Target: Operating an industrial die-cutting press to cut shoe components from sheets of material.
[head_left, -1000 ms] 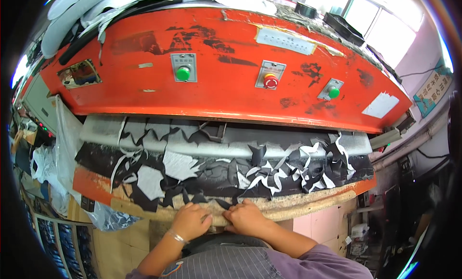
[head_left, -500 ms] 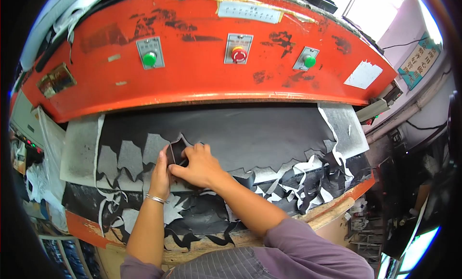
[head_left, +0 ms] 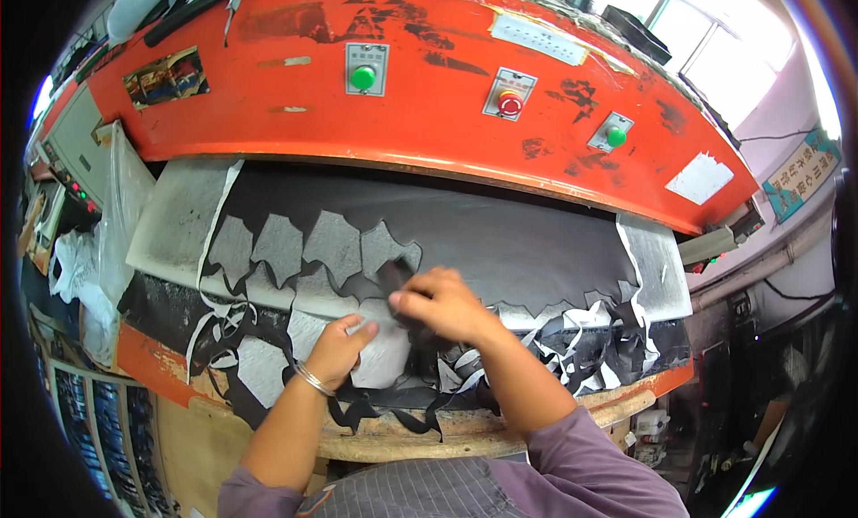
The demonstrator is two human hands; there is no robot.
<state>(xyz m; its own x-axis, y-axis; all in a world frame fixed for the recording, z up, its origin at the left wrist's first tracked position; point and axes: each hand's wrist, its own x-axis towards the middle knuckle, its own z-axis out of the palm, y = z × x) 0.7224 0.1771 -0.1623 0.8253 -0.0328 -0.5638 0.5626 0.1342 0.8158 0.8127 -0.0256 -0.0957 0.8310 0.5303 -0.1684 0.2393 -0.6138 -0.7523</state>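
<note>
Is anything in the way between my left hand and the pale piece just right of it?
Nothing visible is. The left hand is right at the pale piece, its thumb by the upper left edge. The right hand, holding a blurred dark object, is above and to the right, not between them.

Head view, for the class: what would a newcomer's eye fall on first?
Probably the big orange machine panel across the top, its red button between two green push buttons. Below it spreads a dark sheet, with angular grey shapes toward its left. In front, the right hand holds a dark blurred object; the left hand is lower left.
</note>
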